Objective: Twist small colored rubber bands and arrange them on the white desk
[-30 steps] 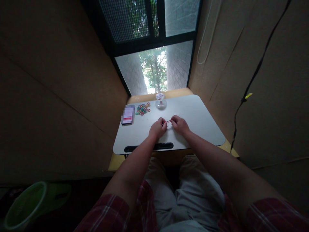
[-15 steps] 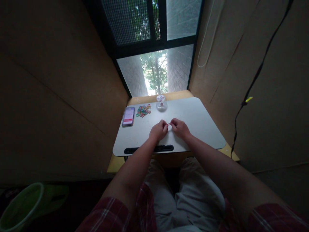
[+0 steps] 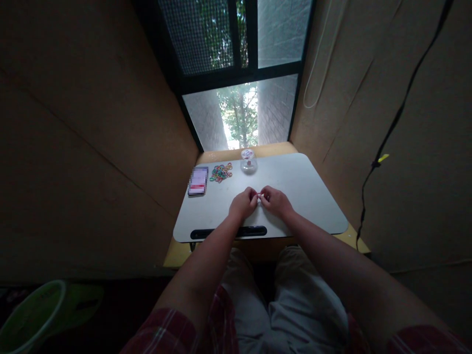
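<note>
At a small white desk (image 3: 295, 196) set before a window, a person's left hand (image 3: 242, 204) and right hand (image 3: 277, 201) meet fingertip to fingertip over the middle of the surface, pinching a small rubber band (image 3: 260, 195) between them. The band shows only as a reddish fleck in the narrow gap between the two hands; whether it is twisted, folded or simply pulled taut is too small to tell. The fingers of both hands are curled in and pressed together around it, thumbs against forefingers, with the wrists resting low near the desk.

Well apart from the hands, toward the far edge, lies a loose pile of coloured rubber bands (image 3: 221, 172). Just to its right stands a small clear jar (image 3: 249, 161) with something red inside, and to its left a phone (image 3: 198, 180) lies flat near the corner. A dark slot (image 3: 228, 231) runs along the near edge of the desk, just under the forearms.

Work this fine looks to go best with the grip kept right at the fingertips and the pull kept even on both sides, so the band neither snaps free nor springs away across the smooth surface. Keeping the hands low over the desk would likely mean a slipped band lands within reach. The light is dim, so holding the band toward the window side would probably help in seeing it.
</note>
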A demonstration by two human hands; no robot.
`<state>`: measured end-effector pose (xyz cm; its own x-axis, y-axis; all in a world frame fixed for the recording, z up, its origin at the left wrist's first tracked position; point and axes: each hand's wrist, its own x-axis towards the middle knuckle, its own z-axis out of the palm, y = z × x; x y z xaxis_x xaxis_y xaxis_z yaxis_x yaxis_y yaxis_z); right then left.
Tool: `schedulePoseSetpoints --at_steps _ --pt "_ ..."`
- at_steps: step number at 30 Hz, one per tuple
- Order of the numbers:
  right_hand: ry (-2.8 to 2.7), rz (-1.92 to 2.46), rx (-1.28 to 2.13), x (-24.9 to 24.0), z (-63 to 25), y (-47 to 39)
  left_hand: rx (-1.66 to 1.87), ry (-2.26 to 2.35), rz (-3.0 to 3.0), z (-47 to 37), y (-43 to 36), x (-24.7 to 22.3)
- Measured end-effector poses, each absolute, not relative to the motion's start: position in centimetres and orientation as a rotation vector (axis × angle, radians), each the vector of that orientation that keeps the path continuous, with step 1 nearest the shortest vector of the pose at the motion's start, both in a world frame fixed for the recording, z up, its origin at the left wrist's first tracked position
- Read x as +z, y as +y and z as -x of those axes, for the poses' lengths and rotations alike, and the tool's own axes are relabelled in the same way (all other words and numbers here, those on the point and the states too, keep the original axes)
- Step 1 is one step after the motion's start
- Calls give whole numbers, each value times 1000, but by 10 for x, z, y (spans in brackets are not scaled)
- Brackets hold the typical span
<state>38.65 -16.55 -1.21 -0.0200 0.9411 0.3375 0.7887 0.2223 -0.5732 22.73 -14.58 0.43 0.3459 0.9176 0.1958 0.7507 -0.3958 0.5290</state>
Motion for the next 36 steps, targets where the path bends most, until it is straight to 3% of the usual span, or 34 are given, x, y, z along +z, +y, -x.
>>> schedulePoseSetpoints --at_steps 36 --pt "-1838 1580 313 -14 -387 -163 787 1407 -2154 -228 -143 1"
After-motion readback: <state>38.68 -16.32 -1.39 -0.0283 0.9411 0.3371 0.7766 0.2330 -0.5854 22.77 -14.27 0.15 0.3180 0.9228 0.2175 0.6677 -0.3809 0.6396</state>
